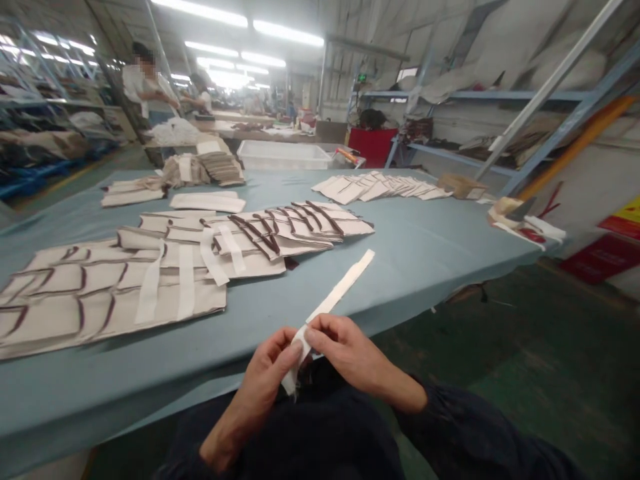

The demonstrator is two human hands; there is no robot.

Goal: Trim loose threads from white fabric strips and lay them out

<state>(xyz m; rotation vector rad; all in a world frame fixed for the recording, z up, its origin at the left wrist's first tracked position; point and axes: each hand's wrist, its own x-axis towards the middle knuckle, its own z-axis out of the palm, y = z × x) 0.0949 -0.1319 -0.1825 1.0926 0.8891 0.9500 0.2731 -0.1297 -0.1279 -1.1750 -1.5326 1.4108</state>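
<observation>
A narrow white fabric strip point(341, 288) runs from the table top over its near edge into my hands. My left hand point(273, 367) pinches its near part between thumb and fingers. Close beside it, my right hand point(347, 350) pinches the same strip a little farther up. The strip's lower end hangs below my left fingers, looking frayed. To the left, overlapping cream fabric pieces point(200, 300) with dark brown trim lie on the table, and several loose white strips point(187, 283) rest across them.
The blue-green table cover point(410, 250) reaches the near edge. Stacked fabric point(220, 163), a white plastic bin point(283, 155) and a fanned row of cream pieces point(375, 187) are at the back. Scraps point(530, 223) lie at the right corner. A person point(150, 87) stands far left.
</observation>
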